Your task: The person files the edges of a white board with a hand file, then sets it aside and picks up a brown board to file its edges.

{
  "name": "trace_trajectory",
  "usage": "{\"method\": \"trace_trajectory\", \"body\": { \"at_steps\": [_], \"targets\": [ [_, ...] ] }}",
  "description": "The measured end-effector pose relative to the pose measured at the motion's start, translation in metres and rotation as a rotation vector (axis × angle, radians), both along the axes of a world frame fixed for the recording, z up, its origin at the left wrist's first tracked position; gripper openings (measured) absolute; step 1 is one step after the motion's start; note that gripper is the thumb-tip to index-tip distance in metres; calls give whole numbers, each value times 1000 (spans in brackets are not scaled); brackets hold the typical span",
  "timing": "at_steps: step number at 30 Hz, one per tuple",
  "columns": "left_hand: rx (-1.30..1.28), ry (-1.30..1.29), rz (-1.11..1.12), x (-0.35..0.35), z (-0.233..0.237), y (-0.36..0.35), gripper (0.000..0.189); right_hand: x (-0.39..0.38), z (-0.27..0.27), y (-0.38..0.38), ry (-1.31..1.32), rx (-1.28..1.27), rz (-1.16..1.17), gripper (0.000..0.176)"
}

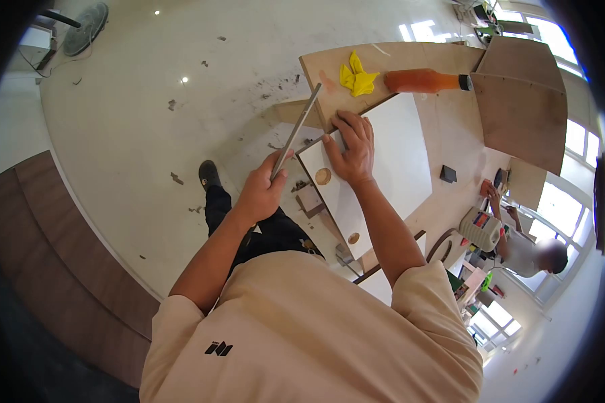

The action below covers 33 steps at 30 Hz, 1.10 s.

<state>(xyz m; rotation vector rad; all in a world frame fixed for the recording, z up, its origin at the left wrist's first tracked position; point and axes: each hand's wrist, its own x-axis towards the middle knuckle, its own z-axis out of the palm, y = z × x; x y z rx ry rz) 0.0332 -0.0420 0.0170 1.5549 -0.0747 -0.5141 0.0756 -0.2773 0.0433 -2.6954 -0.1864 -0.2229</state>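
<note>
- Metal, long and flat: the bar (297,127) may be a file or a straightedge, and I cannot tell which. The left hand (262,191) is clenched round its lower end, at centre frame.
- Its long axis runs from that fist up and to the right. The far tip ends at the edge of the wooden tabletop (450,127).
- Right of the bar, the white panel (403,161) lies flat on the tabletop. Its lower end juts past the edge toward the person, and two round holes (323,176) sit along its left side.
- The right hand (353,151) rests palm down on the panel's upper left corner, fingers spread and holding nothing.
- The two hands are apart but near. The left is the one on the bar, and the right's fingertips lie just beside the bar's middle. Whether the bar touches the panel's edge cannot be told.
- Higher in the frame, a yellow cloth (356,77) and an orange bottle (423,80) on its side lie on the tabletop.
- Another person (538,252) is at lower right, well apart.
</note>
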Motion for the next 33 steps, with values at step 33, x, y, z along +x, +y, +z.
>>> {"method": "trace_trajectory", "body": {
  "at_steps": [33],
  "targets": [
    [16,309,-128,-21,-12,39,51,6,-5,0,86,-121,56,37]
  ]
}}
